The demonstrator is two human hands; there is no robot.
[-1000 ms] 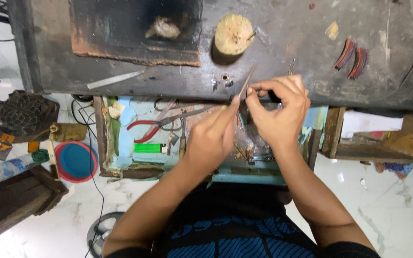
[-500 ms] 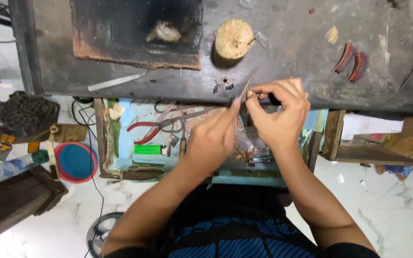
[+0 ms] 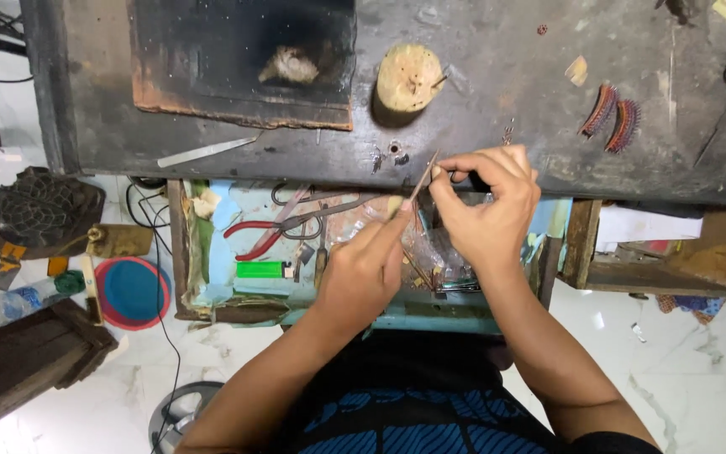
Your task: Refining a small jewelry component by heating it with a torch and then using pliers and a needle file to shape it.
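- L hand pinches our thin metal tool, tip at front edge of the dark workbench
- R hand fingers pressed together just beside tip; what it pinches, can't tell
- Open drawer w/ red pliers, green lighter below bench; wooden stump on it

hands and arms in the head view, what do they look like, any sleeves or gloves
Both the left hand and the right hand are bare: no gloves, and no rings or watch that I can make out. The forearms are uncovered up to the elbows, with no sleeves in sight. A dark edge of cloth shows by the right upper arm at the bottom of the picture. The person wears a blue and black patterned garment.
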